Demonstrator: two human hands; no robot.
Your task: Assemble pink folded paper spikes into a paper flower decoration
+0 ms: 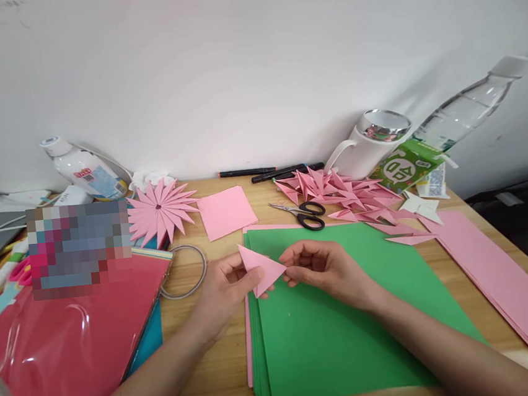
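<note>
A folded pink paper triangle is held between both hands above a stack of green paper sheets. My left hand grips the triangle's left side, fingers closed under it. My right hand pinches its pointed right tip with fingertips. Both hands hover just over the green stack's upper left corner.
A pink paper star flower, a pink square, black scissors and a pile of folded pink pieces lie behind. Pink strips lie right, a red plastic folder left. A white mug, bottles and markers stand by the wall.
</note>
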